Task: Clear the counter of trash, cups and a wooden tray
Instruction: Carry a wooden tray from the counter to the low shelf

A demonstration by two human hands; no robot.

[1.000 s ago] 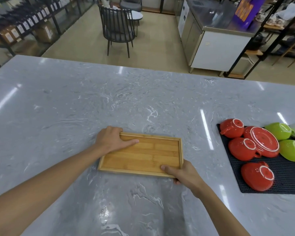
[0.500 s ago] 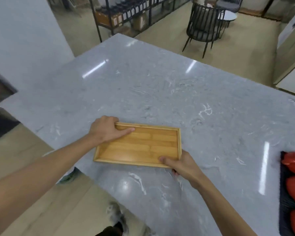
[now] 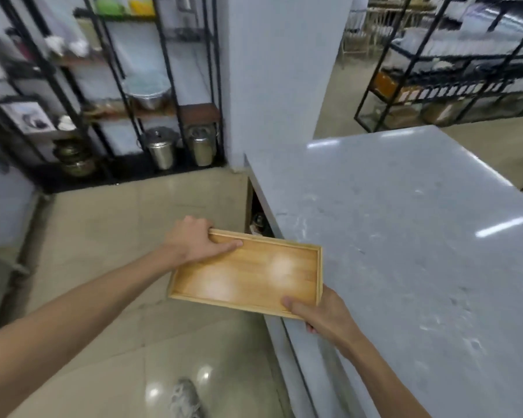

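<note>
An empty rectangular wooden tray (image 3: 248, 276) hangs in the air, mostly over the floor, with its right end just over the near edge of the grey marble counter (image 3: 405, 236). My left hand (image 3: 194, 239) grips the tray's far left corner, thumb lying inside it. My right hand (image 3: 323, 309) holds the near right corner, thumb on the rim. The cups and their mat are out of view.
A white pillar (image 3: 284, 70) stands at the counter's far left end. A black metal shelf rack (image 3: 109, 95) with steel canisters (image 3: 160, 149) lines the wall to the left. An open cubby (image 3: 255, 218) shows under the counter's edge. My shoe (image 3: 184, 399) is on the tiled floor.
Both hands have lifted the tray off the counter and carried it left past the edge. My view has swung left, so the cups and mat have left the frame.
</note>
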